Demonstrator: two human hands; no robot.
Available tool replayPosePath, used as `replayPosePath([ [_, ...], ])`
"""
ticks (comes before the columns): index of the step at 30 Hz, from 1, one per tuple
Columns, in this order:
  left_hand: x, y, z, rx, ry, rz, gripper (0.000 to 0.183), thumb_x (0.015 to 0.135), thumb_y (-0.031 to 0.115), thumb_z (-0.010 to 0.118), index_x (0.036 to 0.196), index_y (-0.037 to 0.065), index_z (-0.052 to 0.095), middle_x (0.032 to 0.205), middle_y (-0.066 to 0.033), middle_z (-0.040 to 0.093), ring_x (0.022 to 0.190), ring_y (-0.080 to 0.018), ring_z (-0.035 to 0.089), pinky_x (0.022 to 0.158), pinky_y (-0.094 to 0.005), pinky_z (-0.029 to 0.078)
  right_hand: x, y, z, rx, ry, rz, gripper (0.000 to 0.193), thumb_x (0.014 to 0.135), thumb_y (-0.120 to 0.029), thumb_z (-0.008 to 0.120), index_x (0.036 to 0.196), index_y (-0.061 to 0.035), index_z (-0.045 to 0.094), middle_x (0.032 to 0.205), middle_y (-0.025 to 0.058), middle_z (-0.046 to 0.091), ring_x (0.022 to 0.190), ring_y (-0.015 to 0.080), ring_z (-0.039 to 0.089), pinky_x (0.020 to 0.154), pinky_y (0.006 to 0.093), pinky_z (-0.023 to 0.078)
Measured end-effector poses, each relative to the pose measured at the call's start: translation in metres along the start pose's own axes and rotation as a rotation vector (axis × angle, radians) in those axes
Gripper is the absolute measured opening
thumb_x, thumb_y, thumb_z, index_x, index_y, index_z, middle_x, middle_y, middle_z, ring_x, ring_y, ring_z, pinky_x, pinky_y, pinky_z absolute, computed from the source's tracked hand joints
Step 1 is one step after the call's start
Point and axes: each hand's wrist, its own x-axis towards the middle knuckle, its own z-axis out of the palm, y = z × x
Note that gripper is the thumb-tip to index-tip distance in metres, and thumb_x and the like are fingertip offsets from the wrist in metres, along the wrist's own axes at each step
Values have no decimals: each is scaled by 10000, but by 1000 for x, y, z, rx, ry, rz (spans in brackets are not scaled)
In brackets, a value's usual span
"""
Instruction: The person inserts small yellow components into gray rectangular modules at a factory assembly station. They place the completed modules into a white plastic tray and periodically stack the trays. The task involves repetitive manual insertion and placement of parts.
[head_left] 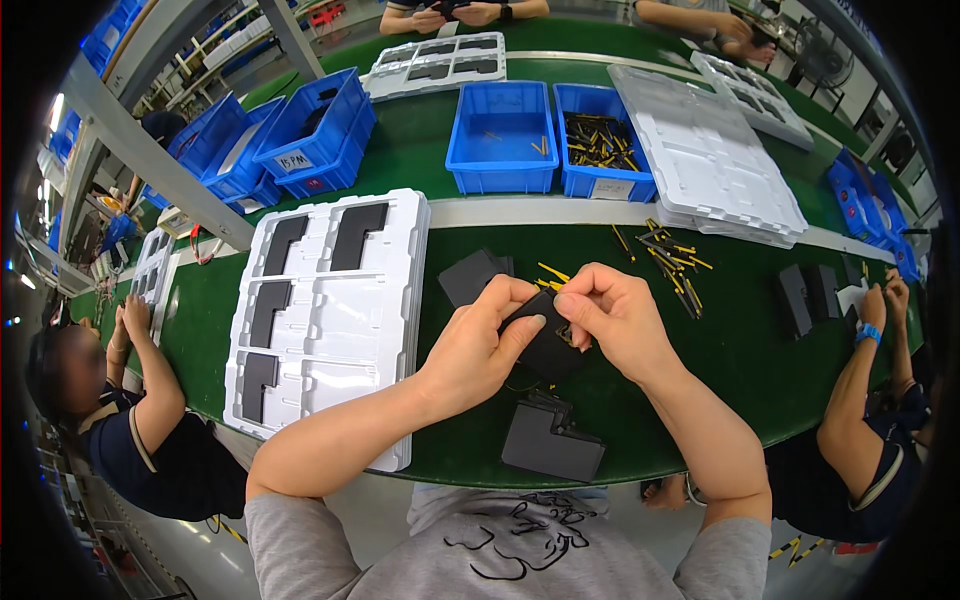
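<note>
Between my hands is a flat black piece (532, 312), probably of the same L-shaped kind as those nearby. My left hand (482, 335) grips it with the thumb on top. My right hand (612, 315) pinches at its right edge; what lies between those fingertips is too small to make out. Just beyond my fingers several yellow strips (553, 274) stick out. Behind my left hand rests a stack of black pieces (475, 277). Nearer to me, a pile of L-shaped black pieces (552, 447) lies at the table's front edge.
On the left, a white tray (335, 365) holds several black pieces. Loose yellow-and-black strips (676, 260) lie to the right. Beyond stand a blue bin (500, 185), a strip-filled blue bin (605, 190) and stacked clear trays (710, 150). Co-workers sit on both sides and opposite.
</note>
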Motion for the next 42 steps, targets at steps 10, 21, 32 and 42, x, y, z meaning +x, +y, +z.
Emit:
replayPosePath([
  [10, 6, 3, -13, -298, 27, -29, 347, 974, 73, 479, 1312, 39, 405, 930, -53, 655, 825, -104, 618, 650, -252, 520, 4, -2, -9, 15, -119, -69, 196, 925, -73, 585, 1095, 6, 642, 810, 22, 625, 647, 54, 548, 614, 192, 455],
  [21, 7, -1, -18, -428, -41, -113, 397, 966, 115, 531, 1345, 30, 450, 1054, -91, 655, 928, -122, 617, 811, -273, 495, 4, 3, -9, -108, -74, -230, 125, 853, 4, 633, 968, 19, 680, 832, 35, 613, 666, 72, 577, 590, 208, 463],
  [32, 7, 16, -104, 33, 114, 7, 375, 886, 1, 540, 1253, 47, 598, 886, -4, 592, 812, -59, 538, 744, -216, 455, -4, -32, -130, -1174, 91, 360, 204, 634, -140, 796, 765, -69, 656, 714, 67, 679, 685, 224, 654, 632, 339, 496],
  [42, -13, -1, -170, 645, 251, -475, 150, 746, 79, 716, 835, -19, 646, 703, -46, 622, 584, -114, 572, 477, -261, 450, -11, -28, -124, -1361, 101, 356, 108, 687, -126, 743, 720, -50, 673, 689, 74, 679, 667, 225, 662, 635, 344, 506],
])
